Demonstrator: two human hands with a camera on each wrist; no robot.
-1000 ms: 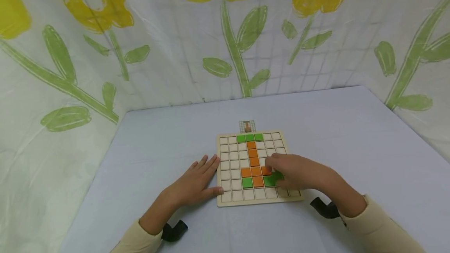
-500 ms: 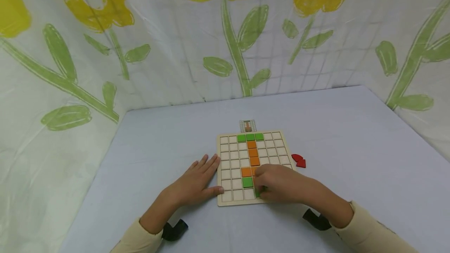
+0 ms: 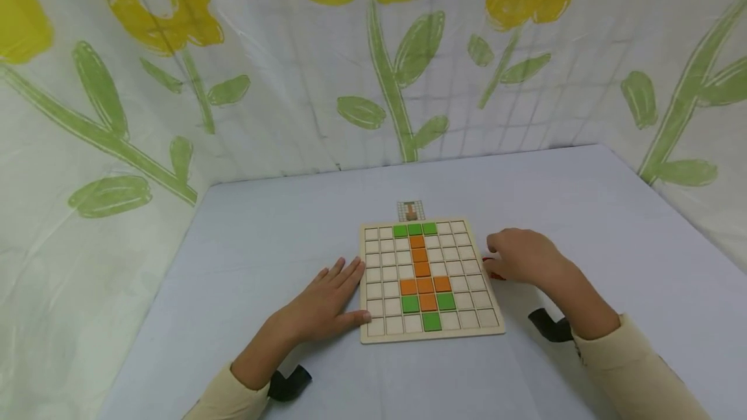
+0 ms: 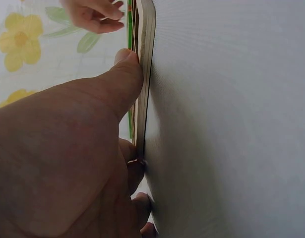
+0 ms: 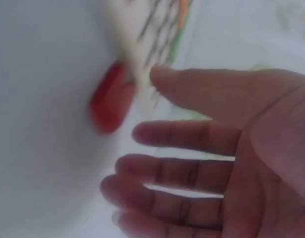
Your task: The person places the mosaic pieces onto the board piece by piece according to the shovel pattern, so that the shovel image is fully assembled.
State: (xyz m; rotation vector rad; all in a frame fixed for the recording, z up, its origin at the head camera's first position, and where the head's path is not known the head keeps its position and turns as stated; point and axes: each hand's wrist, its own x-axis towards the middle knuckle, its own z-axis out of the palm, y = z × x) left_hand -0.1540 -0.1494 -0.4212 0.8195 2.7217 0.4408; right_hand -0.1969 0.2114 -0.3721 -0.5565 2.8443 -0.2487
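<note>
A wooden grid board (image 3: 487, 306) lies on the table, with orange tiles (image 3: 421, 269) forming a column and a short crossbar. Green tiles (image 3: 414, 229) line its top row, two flank the lower orange tile, and a single green tile (image 3: 432, 321) sits in the bottom row. My left hand (image 3: 323, 303) rests flat at the board's left edge, thumb and fingertips on the rim. To the right of the board, my right hand (image 3: 525, 255) hovers over red pieces (image 5: 112, 101), partly hiding them in the head view. Its fingers are extended and hold nothing in the right wrist view.
A small picture card (image 3: 411, 210) with a grid pattern lies just behind the board. The table (image 3: 280, 225) has a pale cloth. Behind it hangs a white curtain (image 3: 280, 109) with yellow flowers. A dark wrist mount (image 3: 290, 383) sits under each forearm.
My right hand has let go of the green tile in the board's bottom row and moved right and away, over the red pieces. The left hand stays where it was.
</note>
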